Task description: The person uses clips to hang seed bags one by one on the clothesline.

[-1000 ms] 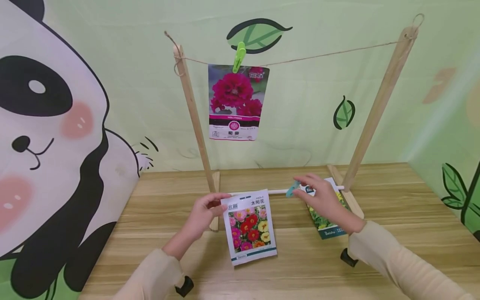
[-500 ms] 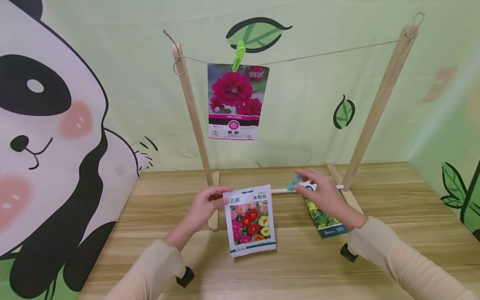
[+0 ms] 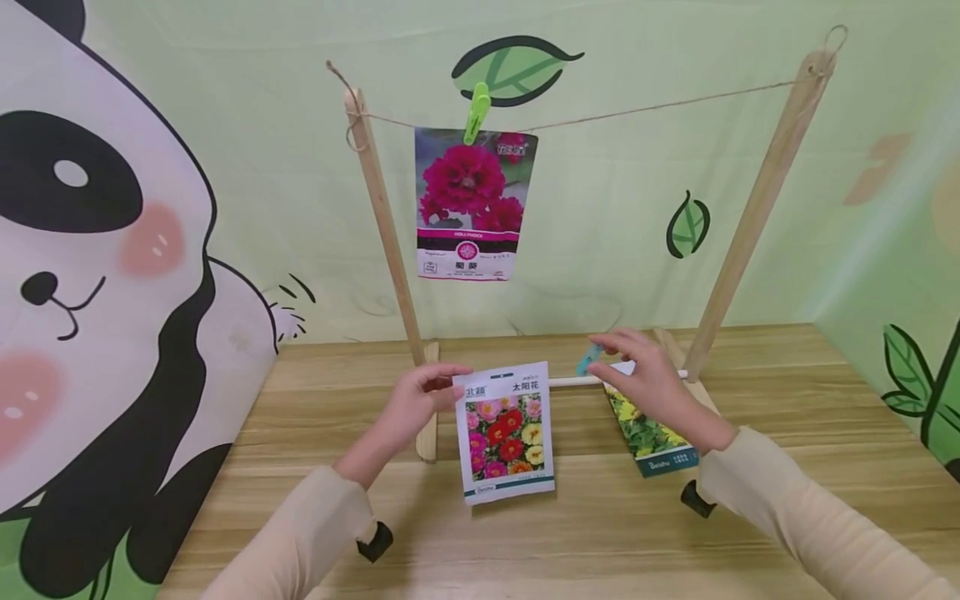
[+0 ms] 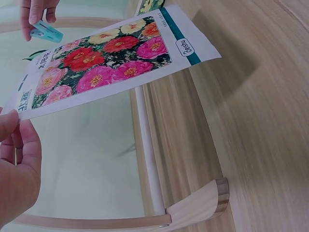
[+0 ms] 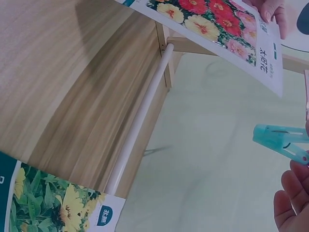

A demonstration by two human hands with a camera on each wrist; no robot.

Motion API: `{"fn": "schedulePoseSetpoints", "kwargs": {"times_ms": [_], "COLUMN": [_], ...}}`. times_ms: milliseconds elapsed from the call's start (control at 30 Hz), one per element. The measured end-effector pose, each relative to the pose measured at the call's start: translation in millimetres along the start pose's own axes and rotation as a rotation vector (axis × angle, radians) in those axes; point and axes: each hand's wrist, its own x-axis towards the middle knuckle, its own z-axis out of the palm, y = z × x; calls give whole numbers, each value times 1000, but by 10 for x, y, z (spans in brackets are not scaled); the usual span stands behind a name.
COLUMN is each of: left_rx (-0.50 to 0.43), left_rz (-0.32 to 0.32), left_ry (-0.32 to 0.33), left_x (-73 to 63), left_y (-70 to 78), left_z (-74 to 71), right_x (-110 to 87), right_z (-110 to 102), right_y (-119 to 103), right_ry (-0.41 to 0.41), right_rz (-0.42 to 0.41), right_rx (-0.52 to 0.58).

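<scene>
My left hand (image 3: 417, 406) pinches the upper left corner of a white seed packet (image 3: 507, 433) with red, pink and yellow flowers. The packet hangs tilted above the table, as the left wrist view shows by its shadow. In my right hand (image 3: 652, 385) a light blue clothespin (image 5: 282, 140) is held between thumb and fingers, to the right of the packet and apart from it. Above, a hollyhock seed packet (image 3: 467, 204) hangs from a twine line (image 3: 660, 107) by a green clothespin (image 3: 477, 114). A yellow-flowered seed packet (image 3: 654, 433) lies partly under my right hand.
Two wooden posts (image 3: 765, 212) hold the twine at either end. A white rod (image 3: 573, 381) joins their feet low over the wooden table (image 3: 585, 533). Behind stands a pale green backdrop (image 3: 600, 192) printed with a panda (image 3: 112, 275) and leaves.
My left hand has raised the flower packet and shifted it slightly right. My right hand, still holding the blue clothespin, has moved a little up.
</scene>
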Motion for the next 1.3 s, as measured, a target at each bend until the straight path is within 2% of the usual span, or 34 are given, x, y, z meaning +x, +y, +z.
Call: {"fn": "schedulePoseSetpoints", "kwargs": {"times_ms": [267, 467, 733, 1100, 1300], "left_rx": [8, -1, -16, -15, -24], "left_rz": [17, 4, 11, 28, 29], "left_ry": [1, 14, 40, 88, 88], "left_x": [53, 66, 108, 156, 170], "left_y": [-2, 41, 78, 147, 194], "left_z": [34, 54, 71, 108, 125], "right_x": [42, 87, 141, 201, 233], "right_z": [-35, -63, -115, -161, -175], "right_y": [-24, -46, -92, -121, -162], "right_ry": [45, 96, 103, 127, 124], "right_rz": [-73, -137, -104, -125, -114], "right_rx": [-5, -23, -22, -5, -3]}}
